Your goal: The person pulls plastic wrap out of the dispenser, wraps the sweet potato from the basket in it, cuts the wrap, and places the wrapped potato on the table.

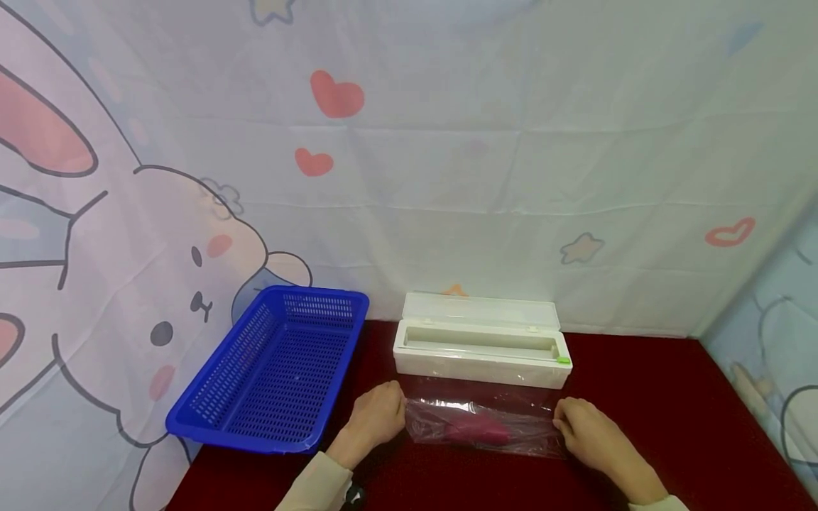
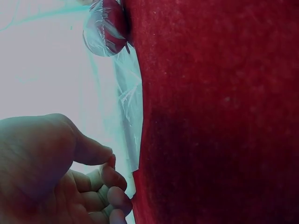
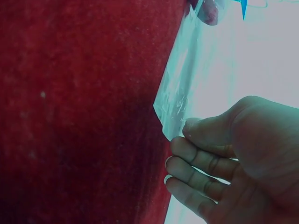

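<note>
A sheet of clear cling film (image 1: 434,419) stretches between the two hands over the dark red table. My left hand (image 1: 380,411) pinches its left edge, thumb against the curled index finger. At the right edge, my right hand (image 1: 591,434) pinches the film between thumb and index finger, with the other fingers loosely bent. Beneath and within the film, near its middle, lies a rounded pinkish-red item (image 1: 478,430). The left wrist view shows this item (image 2: 114,25) dark red and rounded, with film clinging over it. Only its lower part appears in the right wrist view.
Behind the film stands a long white cling film dispenser (image 1: 479,372), its lid (image 1: 482,310) raised and a green slider (image 1: 563,360) at its right end. A blue slotted basket (image 1: 268,446) sits at the left. A patterned curtain (image 1: 447,213) hangs behind the table.
</note>
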`<state>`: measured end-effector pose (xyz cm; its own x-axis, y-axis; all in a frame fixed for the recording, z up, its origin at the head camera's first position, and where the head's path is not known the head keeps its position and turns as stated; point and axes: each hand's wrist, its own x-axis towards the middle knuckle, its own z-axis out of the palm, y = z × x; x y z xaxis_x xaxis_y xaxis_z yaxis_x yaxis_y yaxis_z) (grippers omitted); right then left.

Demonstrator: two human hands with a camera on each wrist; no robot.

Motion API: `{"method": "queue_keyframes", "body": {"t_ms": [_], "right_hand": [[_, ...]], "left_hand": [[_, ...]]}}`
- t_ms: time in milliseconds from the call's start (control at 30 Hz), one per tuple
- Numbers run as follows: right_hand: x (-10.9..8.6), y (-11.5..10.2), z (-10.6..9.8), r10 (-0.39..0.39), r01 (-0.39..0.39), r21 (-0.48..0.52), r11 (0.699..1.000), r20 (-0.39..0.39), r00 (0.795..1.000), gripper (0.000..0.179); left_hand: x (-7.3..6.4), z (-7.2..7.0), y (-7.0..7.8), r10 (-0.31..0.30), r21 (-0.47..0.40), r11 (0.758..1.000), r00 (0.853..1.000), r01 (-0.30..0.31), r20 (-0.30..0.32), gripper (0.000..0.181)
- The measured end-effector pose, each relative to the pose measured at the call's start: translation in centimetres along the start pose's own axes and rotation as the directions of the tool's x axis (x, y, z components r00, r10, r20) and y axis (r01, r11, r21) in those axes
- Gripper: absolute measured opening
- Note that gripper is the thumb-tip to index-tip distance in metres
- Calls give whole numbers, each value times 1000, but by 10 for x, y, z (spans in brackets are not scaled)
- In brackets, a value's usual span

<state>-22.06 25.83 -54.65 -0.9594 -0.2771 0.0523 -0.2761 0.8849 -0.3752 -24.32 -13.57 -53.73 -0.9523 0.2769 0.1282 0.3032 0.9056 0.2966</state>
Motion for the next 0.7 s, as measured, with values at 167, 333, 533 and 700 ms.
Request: {"method": "queue_keyframes", "body": {"t_ms": [167,333,533,700], "right_hand": [[1,0,3,23,-23,2,1000,28,999,15],[2,-1,5,24,-24,-8,1000,26,999,17],[2,-2,7,20,-19,-18,1000,20,1000,17],[1,-3,8,6,-6,-31,1000,17,1000,18]], "left_hand": [[-1,1,-2,-2,2,1000,1000,2,19,13],[-2,-1,-3,9,8,1000,1000,-9,25,11],[-4,-1,-4,8,-2,1000,1000,-8,29,10],[-4,1,-6,5,0,1000,999,-5,36,10]]}}
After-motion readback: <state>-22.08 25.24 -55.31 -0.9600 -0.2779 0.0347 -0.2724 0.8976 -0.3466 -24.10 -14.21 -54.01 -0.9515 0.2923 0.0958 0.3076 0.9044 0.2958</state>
